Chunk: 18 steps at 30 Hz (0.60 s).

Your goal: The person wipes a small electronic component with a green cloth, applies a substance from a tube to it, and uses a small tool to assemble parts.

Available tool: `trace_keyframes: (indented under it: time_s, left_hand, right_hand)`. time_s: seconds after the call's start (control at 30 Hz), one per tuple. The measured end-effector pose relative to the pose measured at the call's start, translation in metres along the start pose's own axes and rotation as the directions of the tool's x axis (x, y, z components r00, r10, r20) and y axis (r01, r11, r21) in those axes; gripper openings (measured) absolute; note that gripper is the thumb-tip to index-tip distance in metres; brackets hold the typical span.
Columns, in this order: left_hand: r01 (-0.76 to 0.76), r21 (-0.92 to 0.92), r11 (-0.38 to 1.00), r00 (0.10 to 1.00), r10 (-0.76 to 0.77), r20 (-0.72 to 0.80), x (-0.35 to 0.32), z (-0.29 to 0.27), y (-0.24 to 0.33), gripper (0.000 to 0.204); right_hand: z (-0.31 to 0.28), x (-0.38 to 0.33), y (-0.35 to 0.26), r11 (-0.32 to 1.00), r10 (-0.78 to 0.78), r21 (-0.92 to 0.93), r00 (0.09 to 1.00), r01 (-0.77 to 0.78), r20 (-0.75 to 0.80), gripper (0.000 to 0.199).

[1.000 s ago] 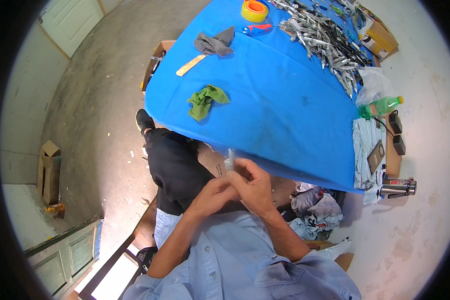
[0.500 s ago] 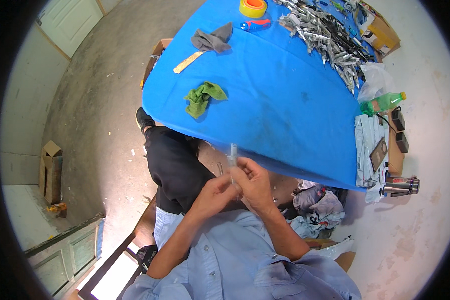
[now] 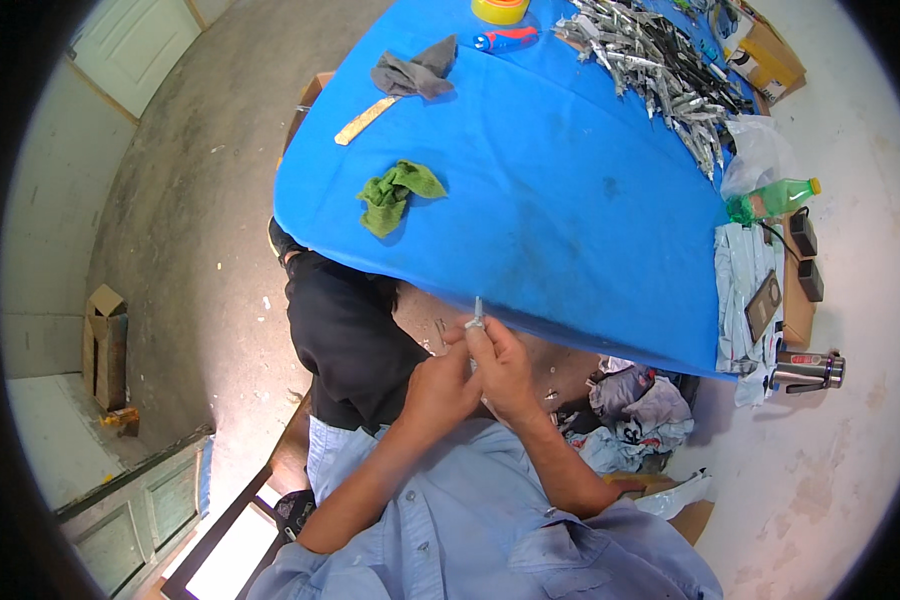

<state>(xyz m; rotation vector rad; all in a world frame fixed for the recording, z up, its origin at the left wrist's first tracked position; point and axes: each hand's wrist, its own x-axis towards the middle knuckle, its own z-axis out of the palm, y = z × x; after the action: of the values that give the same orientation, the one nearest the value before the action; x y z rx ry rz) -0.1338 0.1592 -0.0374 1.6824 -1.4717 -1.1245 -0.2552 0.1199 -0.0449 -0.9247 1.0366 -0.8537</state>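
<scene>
Over the near edge of the blue-covered table (image 3: pixel 530 180), my two hands meet in front of my shirt. A slim pale grey piece (image 3: pixel 477 312) with a narrow upright tip sticks up between them; its lower part is hidden by the fingers. My right hand (image 3: pixel 503 372) is closed around it, thumb against its side. My left hand (image 3: pixel 442 388) is closed too and presses against the right, with fingertips at the piece's left side. A crumpled green cloth (image 3: pixel 395 195) lies on the table beyond my hands.
Farther back are a grey cloth (image 3: pixel 415 72), a flat tan strip (image 3: pixel 365 121), a red-and-blue tool handle (image 3: pixel 507 40) and a yellow tape roll (image 3: pixel 500 10). Slim silvery pieces (image 3: pixel 660 80) are heaped at far right. A green bottle (image 3: pixel 775 200) and a metal flask (image 3: pixel 808 371) sit along the right.
The slim piece sits lower between my fingers, with only its narrow tip showing. My left hand has turned, its back now more upward. The view has shifted slightly.
</scene>
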Motion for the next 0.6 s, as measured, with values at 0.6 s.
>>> trace_keyframes:
  time_s: [0.6]
  left_hand:
    - [-0.008, 0.103, 0.995, 0.997, 0.001, 0.074, 0.0089, -0.0051, -0.0025, 0.027]
  right_hand:
    - [0.0085, 0.0023, 0.0079, 0.982, -0.163, -0.101, 0.986, 0.158, -0.038, 0.031]
